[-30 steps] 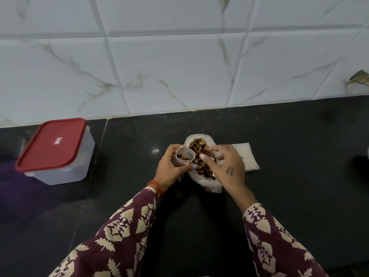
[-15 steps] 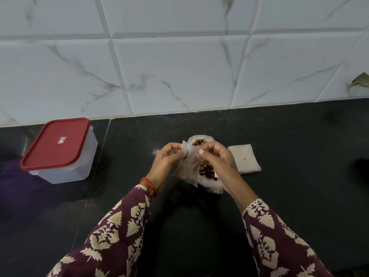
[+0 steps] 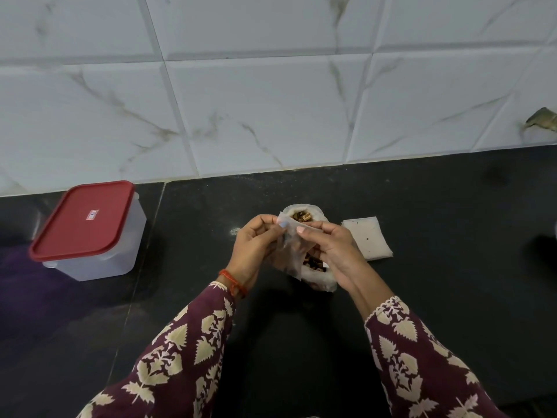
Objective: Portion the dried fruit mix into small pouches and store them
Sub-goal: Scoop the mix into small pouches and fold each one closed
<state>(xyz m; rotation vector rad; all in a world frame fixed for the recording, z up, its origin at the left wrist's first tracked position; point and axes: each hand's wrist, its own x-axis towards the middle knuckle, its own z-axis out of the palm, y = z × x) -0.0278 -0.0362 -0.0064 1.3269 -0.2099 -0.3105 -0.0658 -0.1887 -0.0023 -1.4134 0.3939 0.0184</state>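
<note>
One small translucent pouch [image 3: 290, 251] hangs between the two hands, held up over the open bag of dried fruit mix [image 3: 313, 263] that sits on the dark desk [image 3: 422, 297]. A few dark pieces show through the pouch's lower half. The left hand [image 3: 256, 251] pinches the pouch's top edge from the left, thumb and fingers curled tight on the film; the right hand [image 3: 331, 248] pinches the same top edge from the right, so each grip is narrow and holding the pouch. Directly behind and below both grips, the one bag of mix stands with its mouth open, brown pieces visible at top and bottom. Just to the right of the right hand lies one flat stack of empty pouches [image 3: 366, 238], touching the desk. Well to the left of the left hand stands one clear storage box [image 3: 99, 257] with a red lid [image 3: 84, 218] closed on it. One orange thread band [image 3: 233, 282] circles the left wrist.
</note>
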